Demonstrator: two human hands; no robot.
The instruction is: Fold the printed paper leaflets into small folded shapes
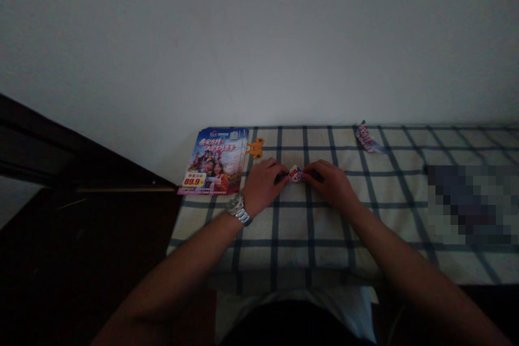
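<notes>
A small folded piece of printed paper (295,174), white with red and blue print, is at the middle of the checked cloth. My left hand (265,181), with a metal watch on its wrist, pinches the left edge of the paper. From the other side, my right hand (330,181) has its fingertips closed on the right edge. Both hands rest low over the cloth, and the fingertips partly cover the paper's edges.
A stack of colourful flyers (214,162) lies at the left end of the checked tablecloth (259,221). Beside it shows an orange bear figure (255,148). A folded printed paper (366,138) lies near the wall (284,43). A blurred-out patch (472,205) covers something at right.
</notes>
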